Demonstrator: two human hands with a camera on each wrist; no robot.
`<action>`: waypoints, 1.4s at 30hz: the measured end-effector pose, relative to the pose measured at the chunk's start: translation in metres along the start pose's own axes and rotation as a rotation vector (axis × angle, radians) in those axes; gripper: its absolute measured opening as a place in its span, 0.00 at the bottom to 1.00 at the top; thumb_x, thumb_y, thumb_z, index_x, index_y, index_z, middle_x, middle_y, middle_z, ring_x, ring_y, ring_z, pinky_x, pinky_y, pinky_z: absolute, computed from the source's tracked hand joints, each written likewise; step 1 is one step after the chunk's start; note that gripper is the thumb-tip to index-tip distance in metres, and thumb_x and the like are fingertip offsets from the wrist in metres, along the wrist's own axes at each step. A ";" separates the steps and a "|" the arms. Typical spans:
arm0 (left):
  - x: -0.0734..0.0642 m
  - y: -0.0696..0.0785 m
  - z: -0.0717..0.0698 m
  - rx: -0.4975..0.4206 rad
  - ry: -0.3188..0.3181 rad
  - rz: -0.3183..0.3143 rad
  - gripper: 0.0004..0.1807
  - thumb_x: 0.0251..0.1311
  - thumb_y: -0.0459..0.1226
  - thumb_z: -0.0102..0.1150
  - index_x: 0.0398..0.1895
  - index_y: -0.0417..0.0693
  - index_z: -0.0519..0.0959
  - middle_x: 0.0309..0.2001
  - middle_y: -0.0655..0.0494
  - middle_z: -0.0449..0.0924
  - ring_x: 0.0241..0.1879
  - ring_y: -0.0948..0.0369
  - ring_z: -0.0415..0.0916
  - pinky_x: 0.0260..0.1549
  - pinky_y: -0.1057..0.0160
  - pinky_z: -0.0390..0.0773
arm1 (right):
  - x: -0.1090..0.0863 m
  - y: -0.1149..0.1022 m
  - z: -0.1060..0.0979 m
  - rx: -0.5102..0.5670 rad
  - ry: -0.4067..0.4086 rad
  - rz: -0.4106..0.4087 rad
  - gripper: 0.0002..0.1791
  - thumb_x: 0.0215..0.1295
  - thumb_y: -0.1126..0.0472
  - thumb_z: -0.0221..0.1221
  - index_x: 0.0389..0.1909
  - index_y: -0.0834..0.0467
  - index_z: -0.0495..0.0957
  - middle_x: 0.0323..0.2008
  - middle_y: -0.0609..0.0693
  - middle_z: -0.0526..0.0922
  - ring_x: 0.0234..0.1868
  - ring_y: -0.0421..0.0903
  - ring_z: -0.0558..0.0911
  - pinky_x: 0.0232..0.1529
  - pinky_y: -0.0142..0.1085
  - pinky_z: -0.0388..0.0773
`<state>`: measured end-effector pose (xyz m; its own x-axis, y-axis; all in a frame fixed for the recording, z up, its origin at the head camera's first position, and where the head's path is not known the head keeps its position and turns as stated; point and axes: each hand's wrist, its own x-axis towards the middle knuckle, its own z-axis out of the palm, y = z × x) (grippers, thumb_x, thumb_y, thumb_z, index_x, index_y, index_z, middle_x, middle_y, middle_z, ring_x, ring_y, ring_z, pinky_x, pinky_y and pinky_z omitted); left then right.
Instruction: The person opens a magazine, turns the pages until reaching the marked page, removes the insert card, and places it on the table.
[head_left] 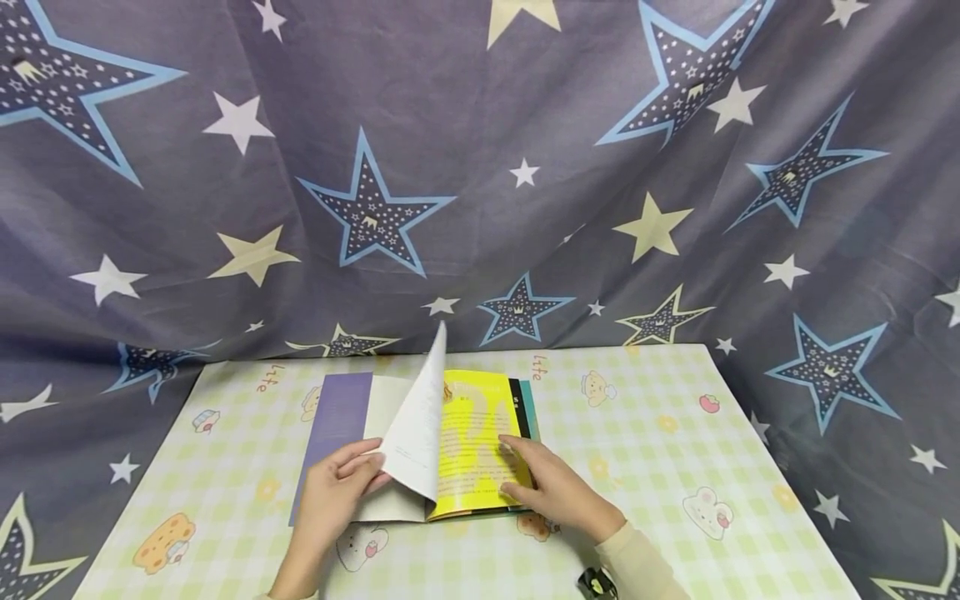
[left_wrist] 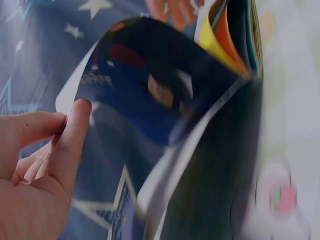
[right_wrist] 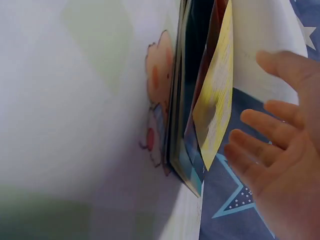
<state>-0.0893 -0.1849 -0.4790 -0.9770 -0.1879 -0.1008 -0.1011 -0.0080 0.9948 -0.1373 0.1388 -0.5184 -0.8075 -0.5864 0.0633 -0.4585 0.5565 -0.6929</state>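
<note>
The left hand point(head_left: 339, 485) pinches a page point(head_left: 418, 433), likely mid-turn; it should be laid flat. The right hand point(head_left: 553, 485) has spread fingers.

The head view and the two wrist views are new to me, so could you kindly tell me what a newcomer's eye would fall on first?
Probably the vivid yellow page, on the right side of the open book on the table, with the right hand near its outer edge. Next comes the raised white page beside it, pinched by the left hand. Behind hangs a dark cloth covered in stars.
</note>
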 end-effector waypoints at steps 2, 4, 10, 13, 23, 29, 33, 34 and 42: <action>-0.003 -0.001 -0.015 0.026 0.039 -0.005 0.17 0.65 0.27 0.63 0.56 0.28 0.78 0.41 0.40 0.86 0.34 0.56 0.87 0.40 0.62 0.86 | 0.000 0.002 0.001 -0.035 -0.053 0.006 0.42 0.69 0.49 0.64 0.78 0.54 0.56 0.74 0.52 0.61 0.73 0.50 0.61 0.71 0.50 0.66; -0.005 -0.002 -0.028 0.035 0.068 -0.015 0.18 0.66 0.27 0.62 0.57 0.26 0.76 0.42 0.40 0.86 0.35 0.57 0.87 0.41 0.62 0.85 | 0.000 0.003 0.003 -0.065 -0.085 0.000 0.45 0.67 0.48 0.66 0.78 0.54 0.56 0.75 0.53 0.59 0.75 0.50 0.58 0.72 0.50 0.62; -0.008 -0.002 -0.057 0.033 0.140 -0.075 0.21 0.68 0.29 0.62 0.60 0.25 0.73 0.39 0.47 0.87 0.36 0.59 0.87 0.42 0.63 0.85 | -0.002 0.006 0.006 -0.160 -0.095 -0.047 0.47 0.61 0.48 0.71 0.77 0.56 0.58 0.76 0.55 0.58 0.75 0.54 0.57 0.73 0.54 0.59; -0.007 -0.004 -0.066 0.121 0.184 -0.097 0.22 0.67 0.34 0.64 0.59 0.29 0.76 0.38 0.52 0.88 0.35 0.63 0.86 0.39 0.65 0.86 | -0.001 0.005 0.007 -0.179 -0.102 -0.042 0.47 0.61 0.48 0.71 0.77 0.55 0.59 0.76 0.54 0.59 0.75 0.54 0.57 0.73 0.54 0.59; -0.002 -0.008 -0.076 0.517 0.216 -0.138 0.29 0.66 0.50 0.64 0.62 0.38 0.77 0.43 0.48 0.87 0.36 0.64 0.83 0.31 0.76 0.78 | -0.001 0.006 0.007 -0.194 -0.112 -0.030 0.44 0.64 0.47 0.68 0.76 0.54 0.60 0.74 0.53 0.62 0.74 0.52 0.60 0.72 0.53 0.61; 0.003 -0.010 -0.076 0.553 0.243 -0.109 0.32 0.66 0.49 0.63 0.65 0.36 0.73 0.51 0.39 0.83 0.47 0.49 0.84 0.29 0.79 0.78 | -0.001 0.008 0.007 -0.180 -0.109 -0.027 0.41 0.66 0.48 0.67 0.76 0.54 0.61 0.72 0.53 0.64 0.73 0.51 0.63 0.71 0.53 0.64; 0.005 -0.009 -0.075 0.579 0.239 -0.100 0.34 0.68 0.49 0.62 0.68 0.34 0.70 0.60 0.35 0.76 0.57 0.42 0.77 0.47 0.68 0.83 | -0.001 0.011 0.007 -0.159 -0.105 -0.038 0.37 0.69 0.47 0.64 0.74 0.55 0.64 0.71 0.53 0.67 0.71 0.52 0.65 0.69 0.53 0.66; 0.005 -0.009 -0.074 0.587 0.241 -0.094 0.35 0.68 0.50 0.61 0.68 0.34 0.70 0.61 0.34 0.75 0.58 0.42 0.76 0.51 0.61 0.82 | -0.001 0.013 0.007 -0.153 -0.104 -0.043 0.36 0.70 0.47 0.63 0.73 0.55 0.65 0.70 0.52 0.68 0.71 0.52 0.65 0.69 0.52 0.67; 0.006 -0.009 -0.063 0.571 0.210 -0.011 0.31 0.70 0.50 0.59 0.66 0.36 0.73 0.60 0.38 0.77 0.57 0.45 0.78 0.46 0.76 0.80 | -0.001 0.016 0.002 -0.090 -0.069 -0.061 0.29 0.74 0.45 0.57 0.69 0.55 0.70 0.65 0.48 0.74 0.66 0.47 0.71 0.66 0.47 0.72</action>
<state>-0.0824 -0.2482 -0.4875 -0.9233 -0.3810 -0.0485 -0.2522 0.5062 0.8247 -0.1431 0.1475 -0.5307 -0.7513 -0.6579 0.0519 -0.5396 0.5672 -0.6222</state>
